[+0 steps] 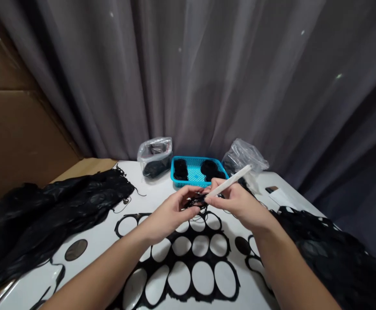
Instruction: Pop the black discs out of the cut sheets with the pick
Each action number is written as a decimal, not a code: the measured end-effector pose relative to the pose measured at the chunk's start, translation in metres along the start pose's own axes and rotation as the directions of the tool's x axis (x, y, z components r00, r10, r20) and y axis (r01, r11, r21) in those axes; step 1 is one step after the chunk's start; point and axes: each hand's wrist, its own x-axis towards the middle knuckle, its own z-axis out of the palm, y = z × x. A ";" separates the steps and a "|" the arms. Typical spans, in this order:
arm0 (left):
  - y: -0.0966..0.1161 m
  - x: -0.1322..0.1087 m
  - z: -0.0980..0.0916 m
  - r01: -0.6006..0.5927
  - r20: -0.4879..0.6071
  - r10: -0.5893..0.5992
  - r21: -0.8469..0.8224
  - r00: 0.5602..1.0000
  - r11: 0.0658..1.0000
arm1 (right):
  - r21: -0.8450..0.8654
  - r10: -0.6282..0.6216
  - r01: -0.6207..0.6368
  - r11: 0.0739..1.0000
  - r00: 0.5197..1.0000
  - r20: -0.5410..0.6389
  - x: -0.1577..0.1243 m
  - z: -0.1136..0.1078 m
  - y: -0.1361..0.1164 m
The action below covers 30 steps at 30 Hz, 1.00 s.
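Observation:
My left hand (171, 211) is closed around a loose bundle of thin black rings or strands (201, 200), thumb below and fingers above. My right hand (241, 204) grips a slim white stick-like tool (231, 181), which slants up to the right; its exact kind is unclear. The tool's lower end meets the bundle, and the right fingertips are close to the strands. Under both hands lies a thin black sheet with rows of round cut-outs (191, 260), flat on the white table (155, 198). One dark disc (76, 249) rests left of it, another dark disc (242, 245) right.
A blue basket (193, 174) holding black ring stacks stands behind the hands, between a clear bag with black contents (155, 159) and another clear bag (244, 155). Black sheet heaps lie left (46, 215) and right (333, 249). Behind hangs a grey curtain (188, 77); cardboard (20, 133) stands left.

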 end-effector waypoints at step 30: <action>-0.005 -0.002 -0.021 0.040 -0.165 -0.177 -0.610 0.970 0.792 | 0.142 -0.107 0.084 0.986 0.980 0.166 -0.004 0.011 0.013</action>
